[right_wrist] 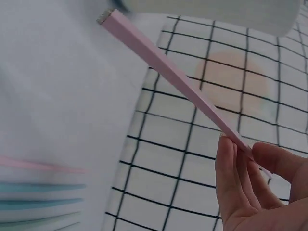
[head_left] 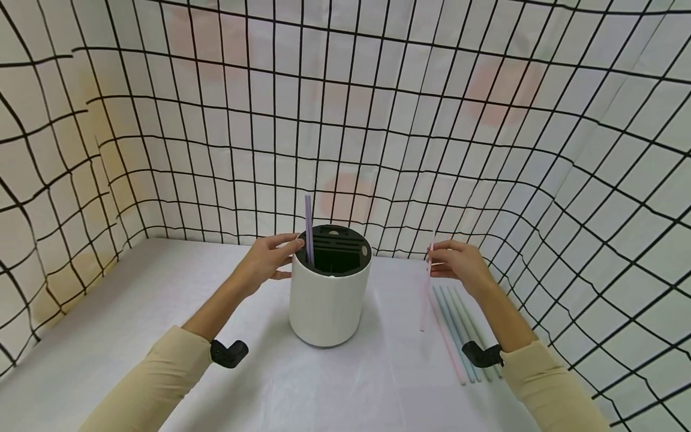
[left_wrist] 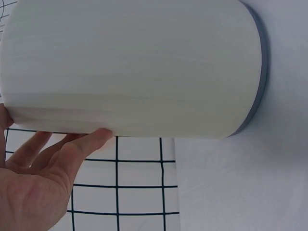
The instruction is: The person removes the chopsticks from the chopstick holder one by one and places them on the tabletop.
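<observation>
Right hand (head_left: 461, 262): thumb and fingertips pinch 1 pink stick (right_wrist: 178, 82) towards its upper end, the longer part hanging free below. The stick is raised to the right of the holder (head_left: 329, 309), well apart from it, and leans slightly; whether its lower end touches the table (head_left: 372, 390) cannot be told.

Left hand (head_left: 264, 262): holds the holder by its left side, thumb at the rim, fingers spread along the wall. The holder stands upright. 2 purple sticks (head_left: 309, 225) stand inside, at the left of the opening, just beside the left thumb.

Loose stock: 5 sticks (head_left: 459, 333) lie in a row near the right hand: 1 pink, 2 blue, 2 green.

Findings on method: the high pinch appears sound, since it leaves the lower end free to enter the holder first. Recommended: lift that end above the rim, bring the stick nearer vertical, lower it clear of the purple pair, and keep the left hand's pressure light but steady. Principal risk: catching the rim and tipping the holder.
</observation>
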`<state>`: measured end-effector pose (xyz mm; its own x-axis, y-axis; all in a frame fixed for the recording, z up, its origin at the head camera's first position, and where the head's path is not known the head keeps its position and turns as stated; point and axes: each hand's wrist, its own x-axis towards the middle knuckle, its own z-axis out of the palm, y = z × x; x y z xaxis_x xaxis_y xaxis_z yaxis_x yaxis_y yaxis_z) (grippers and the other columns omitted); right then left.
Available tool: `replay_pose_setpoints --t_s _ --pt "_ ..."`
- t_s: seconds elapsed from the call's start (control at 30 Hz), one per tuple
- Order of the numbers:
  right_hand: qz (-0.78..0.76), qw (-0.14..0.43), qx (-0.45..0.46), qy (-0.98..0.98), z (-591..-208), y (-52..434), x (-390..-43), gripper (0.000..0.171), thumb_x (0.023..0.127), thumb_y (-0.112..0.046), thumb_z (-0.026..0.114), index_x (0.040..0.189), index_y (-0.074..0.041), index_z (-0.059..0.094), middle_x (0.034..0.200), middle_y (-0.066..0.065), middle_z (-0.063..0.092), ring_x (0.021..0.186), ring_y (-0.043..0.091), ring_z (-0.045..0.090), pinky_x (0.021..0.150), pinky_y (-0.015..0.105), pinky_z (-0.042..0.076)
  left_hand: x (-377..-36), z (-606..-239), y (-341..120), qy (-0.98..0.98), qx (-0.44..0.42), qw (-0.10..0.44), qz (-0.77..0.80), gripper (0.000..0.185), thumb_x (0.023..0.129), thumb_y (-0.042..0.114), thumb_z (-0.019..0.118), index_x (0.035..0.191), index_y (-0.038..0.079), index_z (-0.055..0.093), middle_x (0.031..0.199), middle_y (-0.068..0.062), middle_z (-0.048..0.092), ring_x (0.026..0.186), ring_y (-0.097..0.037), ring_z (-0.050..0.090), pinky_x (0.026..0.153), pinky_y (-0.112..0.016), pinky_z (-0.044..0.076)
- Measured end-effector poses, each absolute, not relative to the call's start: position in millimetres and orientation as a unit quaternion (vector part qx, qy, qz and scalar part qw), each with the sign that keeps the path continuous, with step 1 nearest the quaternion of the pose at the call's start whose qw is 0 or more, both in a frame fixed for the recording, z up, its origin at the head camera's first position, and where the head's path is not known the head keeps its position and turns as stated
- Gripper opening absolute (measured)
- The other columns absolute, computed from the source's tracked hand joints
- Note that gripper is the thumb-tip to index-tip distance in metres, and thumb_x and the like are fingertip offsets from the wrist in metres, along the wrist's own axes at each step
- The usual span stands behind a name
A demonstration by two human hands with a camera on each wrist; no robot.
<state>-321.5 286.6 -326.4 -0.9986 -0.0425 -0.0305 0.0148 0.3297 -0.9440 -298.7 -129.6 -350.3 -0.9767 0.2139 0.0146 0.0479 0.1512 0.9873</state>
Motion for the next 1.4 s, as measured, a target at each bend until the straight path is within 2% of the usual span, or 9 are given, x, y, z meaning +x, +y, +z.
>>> replay_pose_setpoints --t_s 0.13,0.27,0.47,0.63,0.93,1.4 --pt "-0.539 0.038 0.005 0.842 -345.1 294.2 -325.4 0.042 0.100 -0.020 0.066 0.131 0.007 0.059 0.099 0.006 0.075 0.082 0.018 0.074 0.076 0.031 0.065 -299.6 -350.4 -129.8 0.756 0.085 0.061 0.646 0.065 0.100 0.043 0.064 0.153 0.010 0.046 0.149 -0.015 0.055 0.134 -0.036 0.057 0.093 -0.045 0.060" --pt "-0.517 0.049 0.019 0.854 -363.8 302.6 -327.0 0.037 0.098 -0.018 0.066 0.127 0.006 0.063 0.102 0.013 0.074 0.078 0.015 0.074 0.072 0.031 0.065 -299.4 -350.3 -129.7 0.754 0.084 0.060 0.649 0.065 0.099 0.043 0.064 0.152 0.010 0.046 0.148 -0.015 0.056 0.133 -0.035 0.058 0.093 -0.046 0.060" --pt "-0.500 0.074 0.044 0.862 -391.0 314.3 -327.4 0.036 0.097 -0.016 0.067 0.125 0.007 0.063 0.092 0.009 0.074 0.074 0.017 0.073 0.068 0.032 0.064 -298.9 -350.2 -128.7 0.754 0.084 0.062 0.649 0.064 0.100 0.042 0.064 0.152 0.009 0.046 0.147 -0.015 0.056 0.133 -0.035 0.058 0.093 -0.046 0.060" --pt "-0.489 0.089 0.054 0.866 -408.7 319.1 -326.8 0.039 0.096 -0.013 0.067 0.127 0.011 0.061 0.091 0.012 0.074 0.070 0.017 0.071 0.063 0.029 0.063 -298.5 -349.8 -128.6 0.757 0.083 0.061 0.645 0.064 0.100 0.042 0.064 0.153 0.010 0.046 0.148 -0.015 0.056 0.133 -0.035 0.058 0.093 -0.046 0.060" --pt "-0.485 0.111 0.055 0.866 -431.4 322.2 -326.1 0.032 0.094 -0.007 0.066 0.118 0.014 0.063 0.084 0.011 0.071 0.063 0.014 0.067 0.058 0.029 0.062 -298.1 -348.7 -127.8 0.758 0.086 0.059 0.644 0.064 0.100 0.042 0.064 0.152 0.010 0.046 0.147 -0.015 0.057 0.133 -0.035 0.058 0.094 -0.046 0.060" --pt "-0.470 0.095 0.064 0.875 -442.8 320.7 -322.2 0.032 0.092 -0.005 0.067 0.116 0.015 0.063 0.078 0.009 0.072 0.059 0.013 0.064 0.053 0.028 0.059 -298.2 -349.3 -127.8 0.757 0.084 0.058 0.645 0.062 0.100 0.042 0.064 0.151 0.010 0.048 0.146 -0.014 0.058 0.132 -0.034 0.059 0.093 -0.046 0.060"
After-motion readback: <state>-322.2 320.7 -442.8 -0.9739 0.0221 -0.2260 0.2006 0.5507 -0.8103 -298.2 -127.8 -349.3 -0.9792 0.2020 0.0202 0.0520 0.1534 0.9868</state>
